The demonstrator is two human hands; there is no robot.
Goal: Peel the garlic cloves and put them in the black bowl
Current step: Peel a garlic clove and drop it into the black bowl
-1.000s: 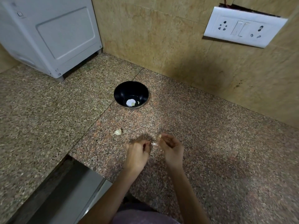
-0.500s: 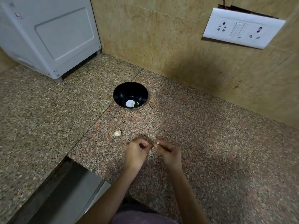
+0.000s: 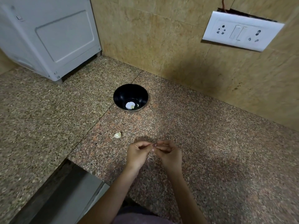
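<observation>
The black bowl [image 3: 120, 96] stands on the granite counter with pale garlic pieces [image 3: 130, 105] at its bottom. An unpeeled garlic clove [image 3: 117, 135] lies loose on the counter, in front of the bowl and left of my hands. My left hand [image 3: 137, 153] and my right hand [image 3: 169, 155] meet fingertip to fingertip above the counter, both pinching a small garlic clove [image 3: 153, 147] that is mostly hidden by the fingers. A thin strip of skin [image 3: 149, 157] hangs below them.
A white appliance [image 3: 48, 34] stands at the back left. A tiled wall with a white socket panel [image 3: 241, 30] runs behind the counter. The counter drops to a dark recess [image 3: 53, 196] at the front left.
My hands have drawn closer together, fingertips now touching around the clove. A strip of skin now hangs under them. The bowl and the loose clove have stayed put.
</observation>
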